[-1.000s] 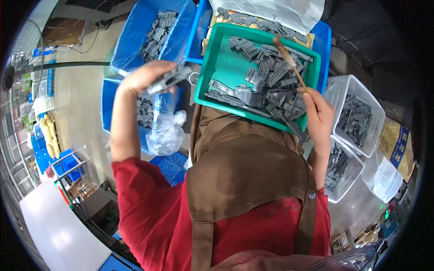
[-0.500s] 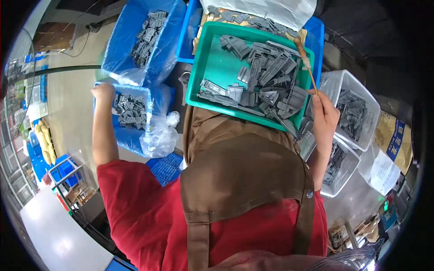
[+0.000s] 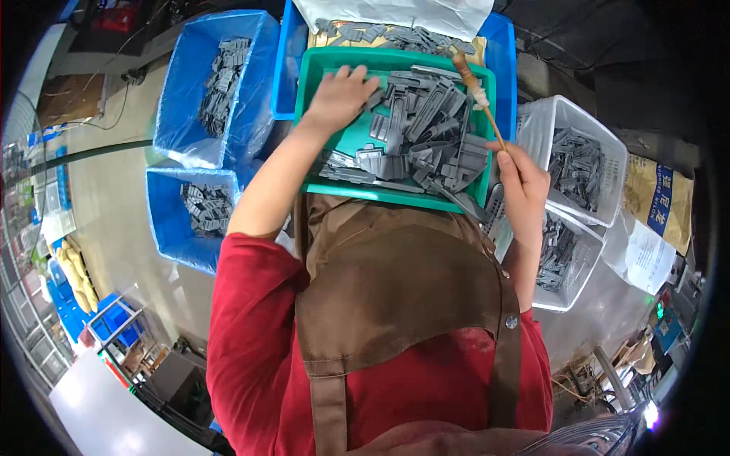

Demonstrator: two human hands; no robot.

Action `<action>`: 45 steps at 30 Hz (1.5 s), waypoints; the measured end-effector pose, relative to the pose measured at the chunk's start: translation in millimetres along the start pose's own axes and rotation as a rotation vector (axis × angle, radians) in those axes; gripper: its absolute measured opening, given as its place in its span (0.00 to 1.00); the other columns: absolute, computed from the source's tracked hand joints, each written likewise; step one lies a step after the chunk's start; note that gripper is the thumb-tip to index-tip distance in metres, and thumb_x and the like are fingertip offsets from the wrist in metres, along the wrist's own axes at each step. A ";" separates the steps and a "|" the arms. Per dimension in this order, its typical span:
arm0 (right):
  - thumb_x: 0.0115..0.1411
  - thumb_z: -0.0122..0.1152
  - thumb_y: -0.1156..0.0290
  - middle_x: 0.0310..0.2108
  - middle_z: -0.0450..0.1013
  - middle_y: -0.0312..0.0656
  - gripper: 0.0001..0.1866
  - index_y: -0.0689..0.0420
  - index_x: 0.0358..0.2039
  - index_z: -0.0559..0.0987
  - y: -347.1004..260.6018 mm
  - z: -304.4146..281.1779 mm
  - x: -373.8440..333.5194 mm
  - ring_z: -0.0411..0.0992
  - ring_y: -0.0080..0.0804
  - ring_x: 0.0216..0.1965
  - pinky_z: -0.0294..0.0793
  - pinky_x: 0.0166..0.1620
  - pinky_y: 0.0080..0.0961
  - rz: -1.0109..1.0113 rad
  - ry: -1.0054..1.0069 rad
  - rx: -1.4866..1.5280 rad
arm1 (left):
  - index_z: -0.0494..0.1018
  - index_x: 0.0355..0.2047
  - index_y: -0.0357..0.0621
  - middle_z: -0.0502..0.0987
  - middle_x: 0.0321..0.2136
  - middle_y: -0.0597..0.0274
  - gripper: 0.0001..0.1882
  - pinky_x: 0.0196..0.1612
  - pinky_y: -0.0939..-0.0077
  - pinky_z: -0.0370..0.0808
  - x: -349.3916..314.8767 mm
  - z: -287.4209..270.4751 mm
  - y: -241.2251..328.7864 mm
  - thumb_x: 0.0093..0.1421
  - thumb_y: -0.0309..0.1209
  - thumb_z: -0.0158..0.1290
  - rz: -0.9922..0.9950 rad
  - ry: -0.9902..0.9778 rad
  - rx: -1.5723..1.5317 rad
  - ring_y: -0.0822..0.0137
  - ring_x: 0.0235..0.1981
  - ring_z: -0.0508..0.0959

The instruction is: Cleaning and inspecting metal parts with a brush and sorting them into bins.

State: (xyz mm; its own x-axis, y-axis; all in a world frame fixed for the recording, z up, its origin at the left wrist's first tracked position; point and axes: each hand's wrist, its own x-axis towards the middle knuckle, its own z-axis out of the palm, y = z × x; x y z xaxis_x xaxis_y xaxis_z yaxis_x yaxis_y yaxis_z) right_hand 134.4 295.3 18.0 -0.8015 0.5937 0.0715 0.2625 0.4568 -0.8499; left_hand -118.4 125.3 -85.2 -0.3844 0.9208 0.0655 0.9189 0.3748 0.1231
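Note:
A green tray (image 3: pixel 395 196) lies in front of my lap, with a heap of grey plastic parts (image 3: pixel 426 114) in its middle and right side. My left hand (image 3: pixel 339 100) has come down at the tray's upper left. Its fingers curl over a grey plastic part (image 3: pixel 374 99) at the edge of the heap; the hand partly hides that part, and the thumb is out of sight. By the tray's right rim, my right hand (image 3: pixel 525 181) is closed on the thin shaft of a stick tool (image 3: pixel 490 114). The tool's thicker brown handle, bound with pale wrapping, slants up over the heap.
Two lined blue bins (image 3: pixel 163 228) with grey parts stand at left. A larger blue bin (image 3: pixel 502 53) lies beneath the tray, with more parts on brown paper. White baskets (image 3: pixel 616 163) of parts stand at right, beside a gold-coloured sack (image 3: pixel 660 201) and a white sheet (image 3: pixel 646 258).
My left hand has swung from the lower blue bin at left to the parts in the tray. My right hand still holds the stick tool. The whole view has shifted slightly.

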 end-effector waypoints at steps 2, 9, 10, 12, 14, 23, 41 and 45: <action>0.61 0.52 0.72 0.13 0.59 0.29 0.09 0.60 0.37 0.79 3.3 -4.2 -1.6 0.53 0.12 0.17 0.51 0.20 0.14 0.017 0.008 0.012 | 0.66 0.42 0.47 0.71 0.36 0.56 0.22 0.38 0.67 0.73 -11.7 -29.5 2.2 0.45 0.27 0.58 -0.061 0.107 -0.350 0.56 0.39 0.74; 0.60 0.50 0.72 0.14 0.60 0.31 0.09 0.60 0.36 0.78 -18.8 15.0 4.9 0.54 0.14 0.16 0.51 0.20 0.16 0.073 -0.183 0.167 | 0.60 0.50 0.42 0.68 0.46 0.53 0.27 0.56 0.58 0.66 -76.9 -66.3 40.9 0.49 0.15 0.53 -0.376 0.776 -2.187 0.56 0.48 0.71; 0.60 0.50 0.73 0.15 0.61 0.33 0.09 0.60 0.36 0.78 -25.1 19.4 6.8 0.54 0.15 0.16 0.52 0.20 0.17 -0.005 -0.243 0.148 | 0.60 0.51 0.42 0.68 0.47 0.53 0.28 0.57 0.57 0.65 -81.0 -64.6 48.0 0.50 0.16 0.54 -0.383 0.817 -2.295 0.56 0.48 0.71; 0.58 0.51 0.74 0.16 0.64 0.39 0.09 0.61 0.36 0.78 -37.5 22.0 10.3 0.58 0.19 0.15 0.56 0.20 0.19 -0.105 -0.358 0.148 | 0.62 0.51 0.42 0.68 0.48 0.52 0.27 0.58 0.56 0.65 -86.8 -53.9 53.2 0.51 0.21 0.57 -0.279 0.867 -2.457 0.55 0.50 0.70; 0.58 0.51 0.75 0.17 0.66 0.40 0.09 0.61 0.36 0.78 -35.4 29.5 8.1 0.60 0.21 0.16 0.58 0.21 0.20 -0.189 -0.356 0.169 | 0.64 0.50 0.40 0.70 0.48 0.51 0.25 0.56 0.58 0.67 -89.5 -55.0 55.5 0.52 0.24 0.58 -0.251 0.816 -2.512 0.56 0.50 0.71; 0.55 0.54 0.75 0.25 0.74 0.46 0.09 0.61 0.36 0.78 -33.7 24.6 8.4 0.70 0.36 0.21 0.67 0.26 0.26 -0.193 -0.345 0.016 | 0.64 0.50 0.42 0.67 0.48 0.57 0.24 0.51 0.67 0.71 -91.6 -58.7 63.4 0.53 0.26 0.58 -0.011 0.729 -2.768 0.61 0.51 0.69; 0.54 0.55 0.74 0.24 0.73 0.48 0.08 0.62 0.34 0.77 -40.1 25.7 -1.3 0.72 0.43 0.23 0.69 0.28 0.31 -0.375 -0.498 0.095 | 0.63 0.43 0.52 0.65 0.36 0.65 0.26 0.54 0.60 0.68 -92.4 -59.9 43.4 0.46 0.22 0.63 0.252 0.640 -2.508 0.61 0.48 0.69; 0.54 0.54 0.74 0.24 0.73 0.48 0.08 0.63 0.33 0.77 -22.1 9.6 -0.7 0.72 0.44 0.23 0.69 0.28 0.30 -0.397 -0.719 0.020 | 0.64 0.36 0.51 0.67 0.35 0.64 0.22 0.55 0.56 0.69 -104.5 -69.9 30.0 0.44 0.21 0.64 0.199 0.685 -2.291 0.62 0.47 0.69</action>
State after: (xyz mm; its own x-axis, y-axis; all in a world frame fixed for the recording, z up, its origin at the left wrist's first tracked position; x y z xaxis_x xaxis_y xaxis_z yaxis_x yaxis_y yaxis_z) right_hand 124.0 278.4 31.8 -0.9829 -0.1828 0.0227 -0.1175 0.5276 -0.8413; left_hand -56.9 32.8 -19.2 -0.7384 0.5872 0.3316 -0.3970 -0.7760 0.4901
